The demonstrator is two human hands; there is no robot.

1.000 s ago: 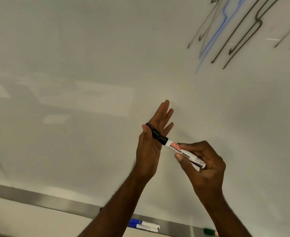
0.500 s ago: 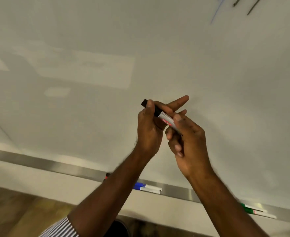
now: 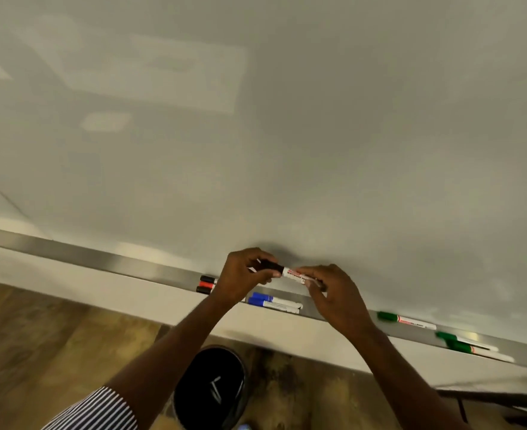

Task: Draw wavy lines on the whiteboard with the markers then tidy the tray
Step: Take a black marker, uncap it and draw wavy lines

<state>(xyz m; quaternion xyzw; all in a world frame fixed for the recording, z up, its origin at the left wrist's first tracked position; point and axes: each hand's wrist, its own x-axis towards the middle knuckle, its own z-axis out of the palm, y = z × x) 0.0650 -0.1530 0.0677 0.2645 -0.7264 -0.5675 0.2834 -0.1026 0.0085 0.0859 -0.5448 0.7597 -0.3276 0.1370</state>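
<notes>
As gripped, black marker [image 3: 290, 272] seemingly level, cap leftward.

Office or classroom: wall whiteboard [image 3: 287, 135]; marker tray [image 3: 100, 259]

We see a dim, greyish picture under soft, even light. The whiteboard [image 3: 318, 135] carries pale reflections of ceiling lights at upper left, washed and without hard glare. A soft shadow sits on the board just above the hands. The metal tray [image 3: 100, 259] shows a bright sheen in places. The wide lens bends the tray into a slanted line and stretches the edges. The green markers [image 3: 460, 342] at right are smeared by blur; the floor [image 3: 54, 336] is soft.
</notes>
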